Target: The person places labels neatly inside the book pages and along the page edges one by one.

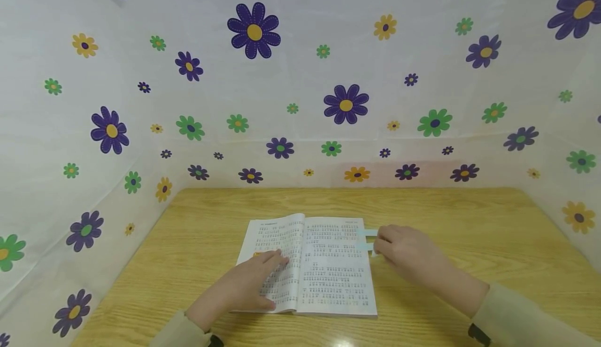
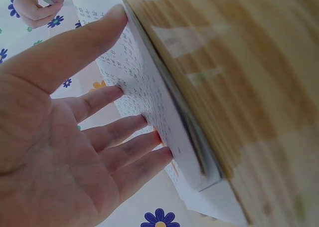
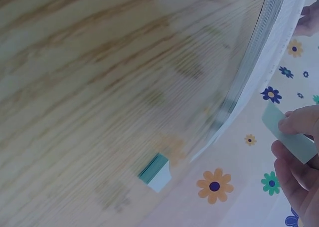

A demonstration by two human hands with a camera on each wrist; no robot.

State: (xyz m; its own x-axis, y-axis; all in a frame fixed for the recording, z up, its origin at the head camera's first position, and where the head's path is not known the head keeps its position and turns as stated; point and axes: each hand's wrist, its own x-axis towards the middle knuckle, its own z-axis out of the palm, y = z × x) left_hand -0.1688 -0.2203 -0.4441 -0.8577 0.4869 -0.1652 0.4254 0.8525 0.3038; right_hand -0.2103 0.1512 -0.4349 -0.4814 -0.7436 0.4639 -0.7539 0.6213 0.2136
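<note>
An open book [image 1: 335,284] with printed pages lies on the wooden table. My left hand [image 1: 253,282] rests on its left page, fingers extended; in the left wrist view the fingertips [image 2: 167,154] meet the paper. At the book's right edge is my right hand [image 1: 408,253], which pinches a pale blue-green sticky strip [image 3: 294,139] between thumb and fingers. Two such strips, an upper one [image 1: 369,232] and a lower one [image 1: 365,246], show side by side over the right page's margin in the head view. The right fingers partly hide their outer ends.
A small teal-and-white block [image 3: 154,172], like a pad of strips, sits on the table beyond the book in the right wrist view. Wooden tabletop [image 1: 469,222] surrounds the book. White flower-printed sheeting [image 1: 291,75] encloses the table at the back and sides.
</note>
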